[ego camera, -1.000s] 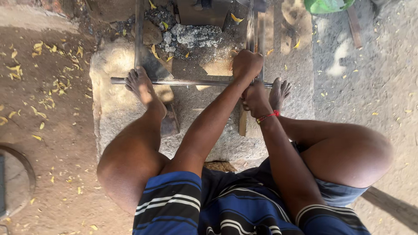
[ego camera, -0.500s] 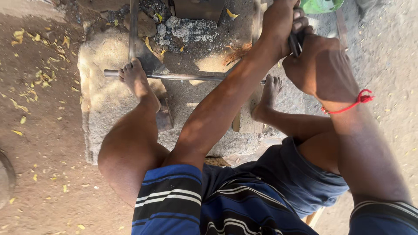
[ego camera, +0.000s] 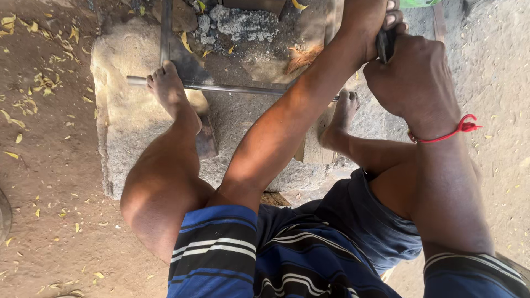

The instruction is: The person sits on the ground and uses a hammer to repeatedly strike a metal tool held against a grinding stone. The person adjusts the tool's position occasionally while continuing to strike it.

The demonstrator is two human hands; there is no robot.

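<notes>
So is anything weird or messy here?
A little. The metal rod across the stone block is pinned under a bare foot, and grey ash and yellow leaves lie scattered around.

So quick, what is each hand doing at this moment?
Left hand: closed around the dark handle, near the top edge of the view.
Right hand: closed around the same handle, just below the left.
</notes>
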